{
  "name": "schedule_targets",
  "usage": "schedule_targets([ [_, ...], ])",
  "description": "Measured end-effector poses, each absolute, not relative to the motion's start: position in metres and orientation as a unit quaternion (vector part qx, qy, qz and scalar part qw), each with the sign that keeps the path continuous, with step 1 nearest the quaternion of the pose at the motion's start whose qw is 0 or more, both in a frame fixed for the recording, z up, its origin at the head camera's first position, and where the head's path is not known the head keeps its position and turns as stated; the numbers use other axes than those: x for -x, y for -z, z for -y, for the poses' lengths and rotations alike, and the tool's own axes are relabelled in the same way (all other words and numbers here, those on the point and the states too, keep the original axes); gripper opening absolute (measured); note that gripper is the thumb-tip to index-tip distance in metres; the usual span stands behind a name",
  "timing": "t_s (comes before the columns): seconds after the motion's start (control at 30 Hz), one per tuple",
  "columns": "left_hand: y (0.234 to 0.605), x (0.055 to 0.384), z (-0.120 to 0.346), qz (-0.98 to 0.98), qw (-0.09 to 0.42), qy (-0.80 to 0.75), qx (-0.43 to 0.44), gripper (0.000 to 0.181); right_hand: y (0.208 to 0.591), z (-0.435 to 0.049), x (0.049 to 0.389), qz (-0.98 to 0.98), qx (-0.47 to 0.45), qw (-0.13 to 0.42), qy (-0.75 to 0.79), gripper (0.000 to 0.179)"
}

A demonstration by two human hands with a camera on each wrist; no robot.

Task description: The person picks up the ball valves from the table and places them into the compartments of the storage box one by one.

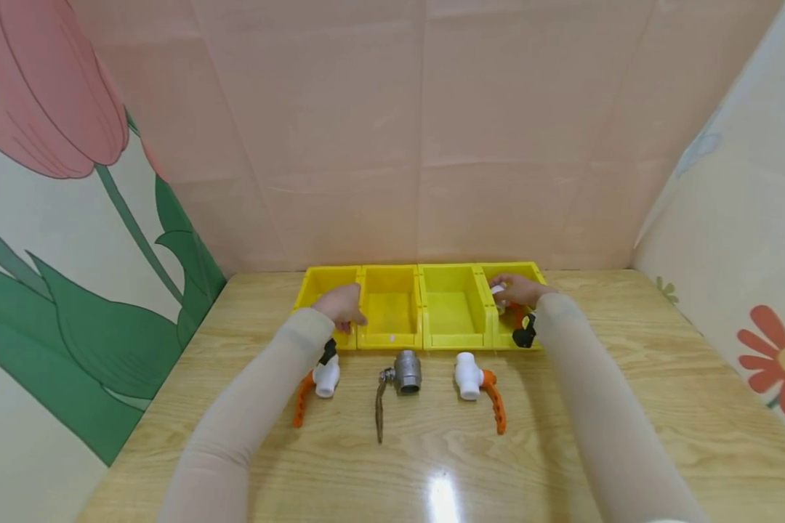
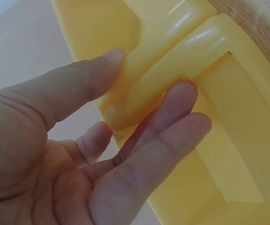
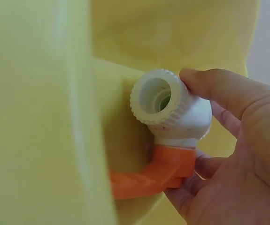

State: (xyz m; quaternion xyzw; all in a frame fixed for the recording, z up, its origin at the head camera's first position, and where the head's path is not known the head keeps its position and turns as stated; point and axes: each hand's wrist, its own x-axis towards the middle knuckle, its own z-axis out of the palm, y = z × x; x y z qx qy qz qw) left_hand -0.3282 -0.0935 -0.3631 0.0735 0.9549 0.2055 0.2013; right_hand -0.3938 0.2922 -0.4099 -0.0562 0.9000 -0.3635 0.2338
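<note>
My right hand [image 1: 518, 288] is inside the far-right yellow bin [image 1: 541, 274]. It holds a white plastic ball valve [image 3: 181, 115] with an orange lever [image 3: 149, 178]: the thumb lies against the white body, other fingers behind and below. My left hand [image 1: 342, 303] straddles the side-by-side rims [image 2: 172, 70] of the two left bins, thumb on one side and fingertips on the other. On the table before the bins lie a white valve [image 1: 327, 376] with an orange lever, a grey metal valve [image 1: 408, 373] and another white valve [image 1: 469, 376] with an orange lever.
Several yellow bins stand in a row at the back of the wooden table [image 1: 445, 454], including the two middle bins [image 1: 392, 339] [image 1: 454, 341]. A pink cloth-like backdrop [image 1: 392, 145] rises behind them. Flower-printed panels [image 1: 706, 240] flank both sides.
</note>
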Motion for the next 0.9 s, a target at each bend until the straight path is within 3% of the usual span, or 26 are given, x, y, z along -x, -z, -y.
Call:
schedule_targets([
  [0.6, 0.36, 0.325, 0.093, -0.956, 0.195, -0.203, -0.08, 0.057, 0.405, -0.289, 0.387, -0.9, 0.06, 0.246, 0.354, 0.05],
  [0.9, 0.359, 0.325, 0.092, -0.954, 0.204, -0.204, -0.077, 0.067, 0.414, -0.3, 0.4, -0.89, 0.087, 0.247, 0.372, 0.052],
])
